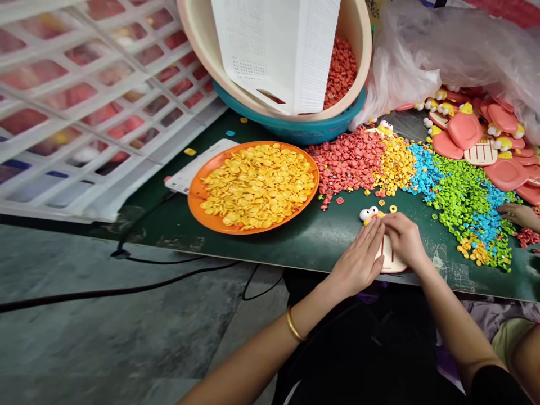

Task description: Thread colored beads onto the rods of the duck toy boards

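A small cream toy piece [388,260] with white googly eyes and a yellow top lies near the front edge of the dark green mat [304,236]. My left hand [358,261] rests flat on its left side, fingers together. My right hand [404,239] presses on it from above and the right. Both hands cover most of the toy, so only its eyes [368,214] and lower rim show. Just beyond the hands lie a few loose yellow rings [392,208].
An orange plate [198,197] of yellow beads sits left. Red [346,160], yellow [396,163], blue [422,169] and green bead piles [462,197] lie beyond. Stacked basins [304,126], pink toy parts [464,129], a white crate [84,112] and another person's hand [518,214] surround them.
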Available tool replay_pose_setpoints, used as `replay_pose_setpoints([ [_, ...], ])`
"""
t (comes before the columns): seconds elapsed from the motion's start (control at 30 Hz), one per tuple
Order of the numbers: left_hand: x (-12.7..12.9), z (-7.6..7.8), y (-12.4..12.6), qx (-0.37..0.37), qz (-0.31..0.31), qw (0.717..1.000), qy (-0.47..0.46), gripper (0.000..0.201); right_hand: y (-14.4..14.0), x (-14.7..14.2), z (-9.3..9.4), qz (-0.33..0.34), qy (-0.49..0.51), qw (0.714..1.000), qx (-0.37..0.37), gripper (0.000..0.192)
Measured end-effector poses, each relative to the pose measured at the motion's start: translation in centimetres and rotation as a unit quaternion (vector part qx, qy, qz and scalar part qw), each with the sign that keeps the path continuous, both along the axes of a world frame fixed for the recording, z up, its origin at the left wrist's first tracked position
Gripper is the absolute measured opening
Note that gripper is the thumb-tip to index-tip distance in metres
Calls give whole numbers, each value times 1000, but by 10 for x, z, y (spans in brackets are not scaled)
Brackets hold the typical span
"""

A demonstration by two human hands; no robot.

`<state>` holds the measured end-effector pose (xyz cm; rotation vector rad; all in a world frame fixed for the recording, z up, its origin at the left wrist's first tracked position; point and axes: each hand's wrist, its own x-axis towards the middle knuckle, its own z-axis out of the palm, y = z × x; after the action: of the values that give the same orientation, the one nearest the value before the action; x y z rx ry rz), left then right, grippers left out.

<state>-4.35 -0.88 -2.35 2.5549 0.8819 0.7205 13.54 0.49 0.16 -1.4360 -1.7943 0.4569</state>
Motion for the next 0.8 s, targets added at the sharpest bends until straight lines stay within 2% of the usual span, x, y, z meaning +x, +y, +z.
replay_pose_setpoints([
  [0.07, 0, 1, 1, 2, -4, 1000, 3, 68, 34, 0, 5, -66, -4, 998, -16, 21],
  [0.13, 1, 3, 0, 0, -3, 1000, 6, 62, 66, -2, 10, -115, -53, 990, -60, 18],
  [0.2, 2, 3, -1, 1, 4, 1000, -7, 59, 87, -3, 15, -118, -116, 979, -118, 18],
  [0.27, 3, 1, -2, 11, 16, 999, -39, 56, 90, 0, 20, -112, -142, 972, -148, 17],
  [0.33, 3, -1, -4, 28, 27, 996, -83, 52, 76, 10, 25, -99, -103, 979, -148, 17],
  [0.43, 2, -4, -7, 43, 27, 989, -138, 46, 35, 31, 27, -72, 27, 984, -163, 19],
  [0.5, 2, -4, -7, 39, 21, 988, -147, 46, 11, 39, 24, -89, 71, 979, -170, 21],
  [0.63, 2, 1, -5, 3, 59, 991, -118, 55, -9, 35, 14, -147, 36, 983, -106, 21],
  [0.7, 2, 3, -4, -17, 76, 992, -104, 52, -12, 31, 12, -133, -1, 988, -80, 24],
  [0.8, 4, 6, -4, -41, 89, 990, -106, 35, -18, 32, 7, -87, -55, 993, -54, 29],
])
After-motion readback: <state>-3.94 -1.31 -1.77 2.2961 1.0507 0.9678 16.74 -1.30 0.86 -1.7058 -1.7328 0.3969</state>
